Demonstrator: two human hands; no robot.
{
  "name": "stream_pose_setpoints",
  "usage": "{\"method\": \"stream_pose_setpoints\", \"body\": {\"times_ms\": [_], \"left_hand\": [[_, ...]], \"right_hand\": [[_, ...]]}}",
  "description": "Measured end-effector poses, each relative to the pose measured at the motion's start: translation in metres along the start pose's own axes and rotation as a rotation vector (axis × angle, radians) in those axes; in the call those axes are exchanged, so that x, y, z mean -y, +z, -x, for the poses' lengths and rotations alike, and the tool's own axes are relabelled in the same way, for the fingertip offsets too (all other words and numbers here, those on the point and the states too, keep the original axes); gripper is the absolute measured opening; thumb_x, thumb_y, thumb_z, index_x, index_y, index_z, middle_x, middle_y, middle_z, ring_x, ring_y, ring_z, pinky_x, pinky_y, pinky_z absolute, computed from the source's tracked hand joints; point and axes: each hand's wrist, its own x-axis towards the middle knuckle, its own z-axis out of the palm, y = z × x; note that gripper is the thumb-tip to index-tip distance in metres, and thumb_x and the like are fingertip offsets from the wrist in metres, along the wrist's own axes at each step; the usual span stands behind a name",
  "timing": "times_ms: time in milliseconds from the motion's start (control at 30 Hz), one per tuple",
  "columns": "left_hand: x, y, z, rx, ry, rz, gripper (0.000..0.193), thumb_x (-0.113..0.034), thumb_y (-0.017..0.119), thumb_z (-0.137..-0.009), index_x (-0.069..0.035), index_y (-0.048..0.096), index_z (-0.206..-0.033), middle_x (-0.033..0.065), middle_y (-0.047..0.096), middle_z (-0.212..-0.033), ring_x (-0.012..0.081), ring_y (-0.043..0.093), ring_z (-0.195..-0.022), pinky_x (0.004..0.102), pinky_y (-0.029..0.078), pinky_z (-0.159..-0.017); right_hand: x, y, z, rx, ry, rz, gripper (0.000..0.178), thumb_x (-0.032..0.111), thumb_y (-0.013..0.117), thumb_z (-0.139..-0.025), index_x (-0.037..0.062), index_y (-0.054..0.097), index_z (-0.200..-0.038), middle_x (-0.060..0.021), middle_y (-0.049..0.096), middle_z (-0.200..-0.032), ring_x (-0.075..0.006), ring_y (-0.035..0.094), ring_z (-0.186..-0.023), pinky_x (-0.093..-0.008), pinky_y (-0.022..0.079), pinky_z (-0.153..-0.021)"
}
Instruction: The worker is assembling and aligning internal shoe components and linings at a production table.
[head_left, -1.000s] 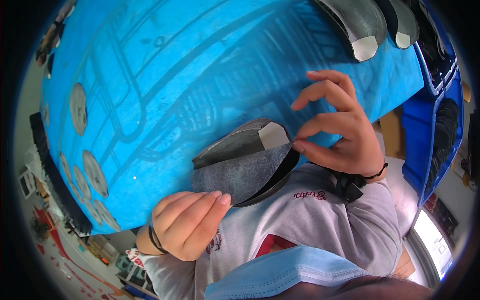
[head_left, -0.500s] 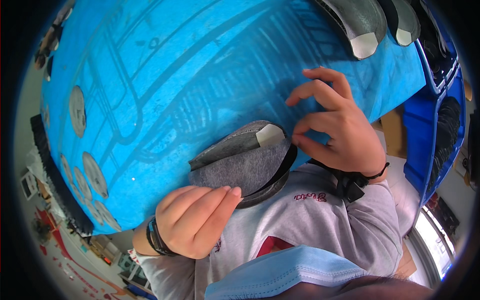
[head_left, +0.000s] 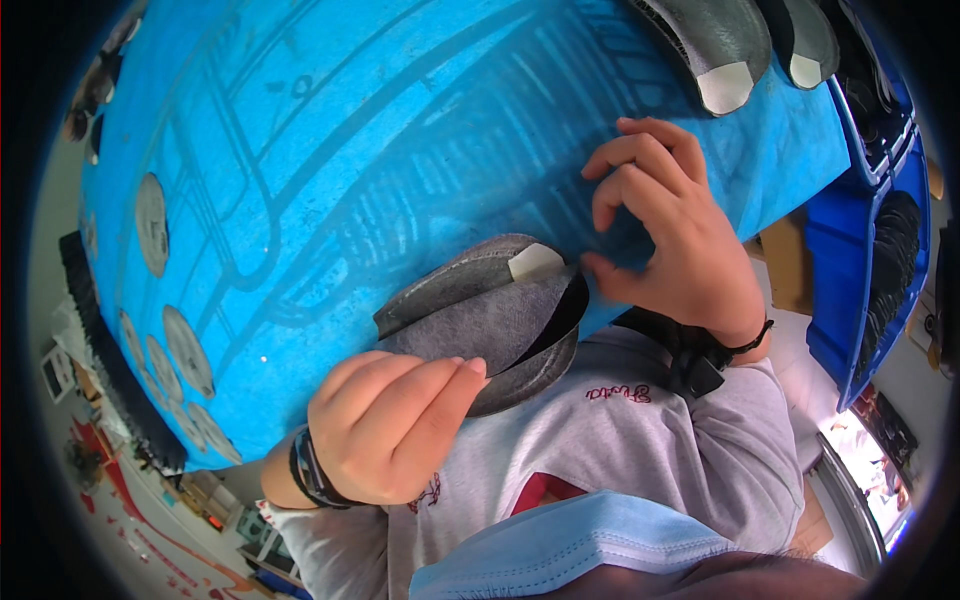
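A grey felt-like piece (head_left: 460,325), shaped like a shoe upper with a dark lining, is held near the table's front edge. At its far end, by the rim, sits a white patch (head_left: 537,262). My left hand (head_left: 390,425) is closed on the near side of the piece, thumb and fingers pinching its edge. Beside the pointed right end is my right hand (head_left: 675,225), thumb and fingers curved and spread apart, with nothing seen between them. The thumb tip lies close to that end; whether they touch I cannot tell.
A blue-covered table (head_left: 330,180) fills the view. Two similar grey pieces (head_left: 728,60) with white patches lie at the far right. Several flat grey ovals (head_left: 152,225) lie at the left. Off the table's right side stand blue crates (head_left: 850,270) holding dark pieces.
My right hand has drawn slightly up and away from the piece, its thumb and fingers spreading. The near flap has tilted, showing more of the dark gap. My left hand keeps its grip.
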Motion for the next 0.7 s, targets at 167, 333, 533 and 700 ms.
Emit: {"method": "stream_pose_setpoints", "body": {"times_ms": [167, 333, 533, 700], "left_hand": [[0.001, -0.004, 0.0, 0.011, -0.069, 0.037, 0.017, -0.003, 0.063, -0.058, -0.002, 0.061, -0.075, 0.0043, 0.056, -0.072, 0.0173, 0.054, -0.068, 0.0299, 0.047, -0.061], [0.007, -0.009, -0.005, 0.061, -0.152, 0.116, 0.013, 0.001, 0.062, -0.062, 0.0, 0.06, -0.075, 0.0095, 0.055, -0.073, 0.0235, 0.056, -0.072, 0.0432, 0.046, -0.077], [0.032, -0.019, 0.016, -0.004, -0.125, 0.163, 0.005, 0.004, 0.049, -0.076, 0.003, 0.052, -0.08, 0.0138, 0.052, -0.076, 0.0255, 0.054, -0.074, 0.0525, 0.036, -0.088], [0.073, 0.01, 0.027, -0.488, -0.13, 0.408, 0.018, -0.019, 0.055, -0.081, -0.002, 0.056, -0.087, 0.0135, 0.054, -0.084, 0.0229, 0.05, -0.071, 0.0355, 0.041, -0.066]], "right_hand": [[-0.013, -0.001, 0.0, -0.116, -0.065, -0.067, 0.029, -0.002, 0.06, -0.054, 0.0075, 0.047, -0.078, -0.0051, 0.05, -0.089, -0.0297, 0.042, -0.098, -0.0374, 0.034, -0.084], [-0.026, 0.006, 0.002, -0.262, -0.153, -0.21, 0.025, -0.006, 0.052, -0.06, 0.0056, 0.048, -0.081, -0.0069, 0.052, -0.083, -0.0256, 0.049, -0.086, -0.0377, 0.036, -0.082], [-0.022, 0.01, 0.006, -0.467, -0.111, -0.366, 0.017, -0.002, 0.05, -0.064, 0.0058, 0.047, -0.078, -0.0069, 0.047, -0.074, -0.025, 0.046, -0.073, -0.0333, 0.036, -0.066], [-0.033, 0.013, 0.005, -0.577, -0.104, -0.375, 0.013, -0.001, 0.05, -0.063, 0.0045, 0.046, -0.074, -0.0077, 0.048, -0.071, -0.0251, 0.047, -0.069, -0.0327, 0.038, -0.061]]}}
